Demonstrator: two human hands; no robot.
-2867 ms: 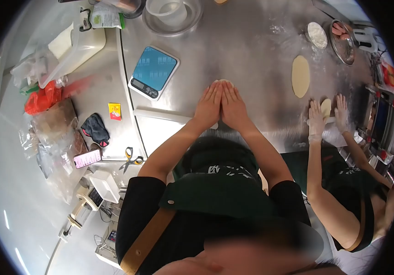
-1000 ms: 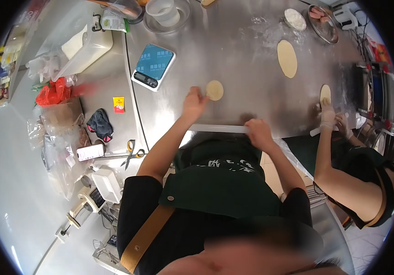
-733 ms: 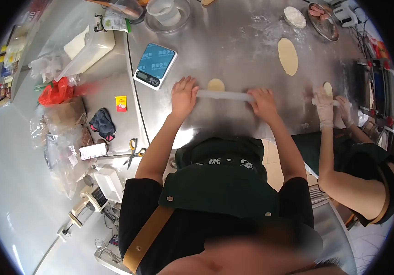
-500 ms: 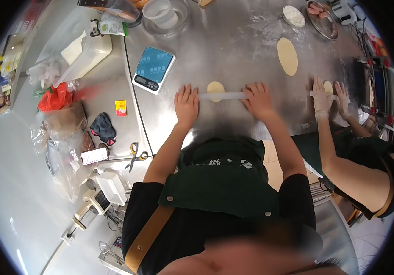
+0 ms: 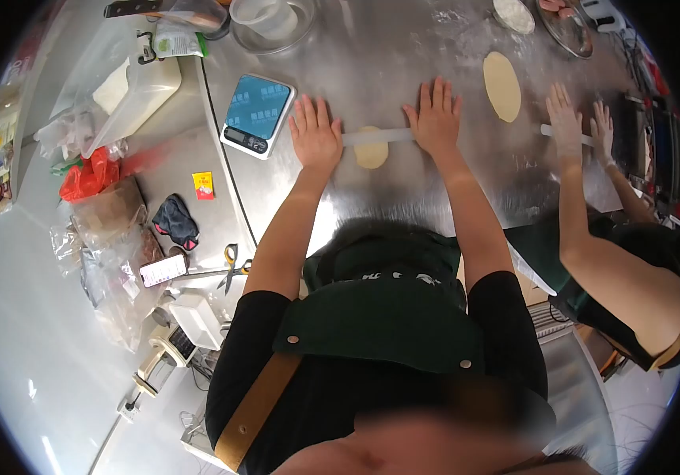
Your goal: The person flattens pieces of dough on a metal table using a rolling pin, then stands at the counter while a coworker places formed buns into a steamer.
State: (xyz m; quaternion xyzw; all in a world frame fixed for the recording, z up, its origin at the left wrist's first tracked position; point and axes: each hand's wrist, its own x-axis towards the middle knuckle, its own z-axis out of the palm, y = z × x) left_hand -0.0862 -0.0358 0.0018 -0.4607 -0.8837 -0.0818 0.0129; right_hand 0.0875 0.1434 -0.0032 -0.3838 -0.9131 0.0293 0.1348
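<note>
A white rolling pin point(image 5: 391, 136) lies across a round, flat piece of dough point(image 5: 371, 154) on the metal table. My left hand point(image 5: 317, 134) rests palm down over the pin's left end, its fingers stretched out and pointing away from me. Over the right end lies my right hand point(image 5: 435, 119), also flat with fingers spread. Both ends of the pin are hidden under my palms. Dough shows on the near and far sides of the pin. Close to my left hand stands a kitchen scale point(image 5: 258, 115). A long oval dough sheet point(image 5: 502, 87) lies to the right of my right hand.
At the right a co-worker's gloved hands point(image 5: 566, 127) are over another white pin point(image 5: 547, 130). Flour bowl point(image 5: 513, 15) and metal dish point(image 5: 566, 30) stand at the back right. Scissors point(image 5: 231, 267), a phone point(image 5: 163, 270), a yellow-red packet point(image 5: 203, 185) and a plastic bin point(image 5: 136, 99) are at left.
My hands, earlier together over the dough, parted and took up the rolling pin. They have since pushed it forward over the dough, with fingers now straighter. The co-worker's hands also moved forward.
</note>
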